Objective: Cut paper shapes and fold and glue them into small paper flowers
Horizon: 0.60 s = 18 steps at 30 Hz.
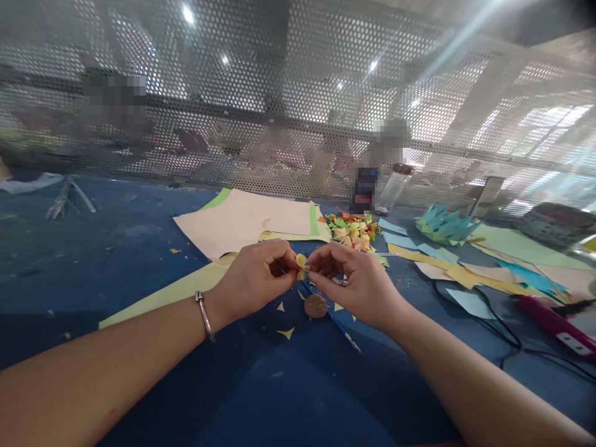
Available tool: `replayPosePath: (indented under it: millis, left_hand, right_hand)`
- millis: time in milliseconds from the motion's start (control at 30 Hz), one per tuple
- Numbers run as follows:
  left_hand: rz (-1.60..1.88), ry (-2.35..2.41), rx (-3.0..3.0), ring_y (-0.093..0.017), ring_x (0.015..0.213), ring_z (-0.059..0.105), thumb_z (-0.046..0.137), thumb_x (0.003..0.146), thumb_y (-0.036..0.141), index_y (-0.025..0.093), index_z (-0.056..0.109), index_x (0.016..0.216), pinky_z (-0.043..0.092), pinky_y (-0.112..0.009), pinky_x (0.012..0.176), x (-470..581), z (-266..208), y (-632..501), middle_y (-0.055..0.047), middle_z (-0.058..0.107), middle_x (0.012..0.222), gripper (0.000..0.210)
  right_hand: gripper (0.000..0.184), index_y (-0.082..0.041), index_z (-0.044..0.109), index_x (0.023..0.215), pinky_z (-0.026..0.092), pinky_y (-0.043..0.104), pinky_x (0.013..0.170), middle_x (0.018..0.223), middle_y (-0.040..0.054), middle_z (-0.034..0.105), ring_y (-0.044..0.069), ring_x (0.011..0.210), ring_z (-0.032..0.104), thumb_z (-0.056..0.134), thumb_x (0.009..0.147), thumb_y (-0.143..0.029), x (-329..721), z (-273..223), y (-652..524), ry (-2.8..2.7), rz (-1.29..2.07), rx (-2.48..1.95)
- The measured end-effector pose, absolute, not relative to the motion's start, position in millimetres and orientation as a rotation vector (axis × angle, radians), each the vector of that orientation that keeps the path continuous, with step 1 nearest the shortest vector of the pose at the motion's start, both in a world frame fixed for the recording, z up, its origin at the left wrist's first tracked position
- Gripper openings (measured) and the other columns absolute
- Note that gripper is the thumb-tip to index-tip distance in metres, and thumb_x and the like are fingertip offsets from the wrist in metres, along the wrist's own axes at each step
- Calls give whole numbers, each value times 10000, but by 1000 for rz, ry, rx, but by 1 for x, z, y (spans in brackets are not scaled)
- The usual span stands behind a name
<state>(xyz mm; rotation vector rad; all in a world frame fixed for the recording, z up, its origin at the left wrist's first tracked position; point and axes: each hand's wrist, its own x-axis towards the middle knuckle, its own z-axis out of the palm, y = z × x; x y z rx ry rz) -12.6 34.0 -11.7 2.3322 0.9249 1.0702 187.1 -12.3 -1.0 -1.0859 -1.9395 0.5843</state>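
Observation:
Between my two hands is a small yellow paper flower with curled petals. My left hand pinches its left side with thumb and forefinger. On the other side my right hand grips it with thumb and fingers, and the fingertips of both hands nearly meet. Below them a round brown disc lies on the blue table, beside a thin blue stick, perhaps a pen or brush. Small pale paper scraps are scattered around the disc.
Pale paper sheets lie beyond my hands. A heap of orange, green and peach paper flowers sits behind my right hand. Rightward are paper strips, a blue spiky paper piece, a clear bottle and a magenta power strip with black cables.

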Motion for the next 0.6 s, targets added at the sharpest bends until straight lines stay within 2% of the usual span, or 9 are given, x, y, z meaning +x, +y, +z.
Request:
replayPosePath:
  millis: [600]
  left_hand:
    - [1156,845,2328,-144,779,626,631,775,107,184,641,785,515,-279,694,-13,-9,30,-14,678,870,78]
  right_hand:
    - [127,-189,641,947,501,285,664,816,12,659,146,732,614,670,832,-234,185,-3,-9,-1809,744,-1078]
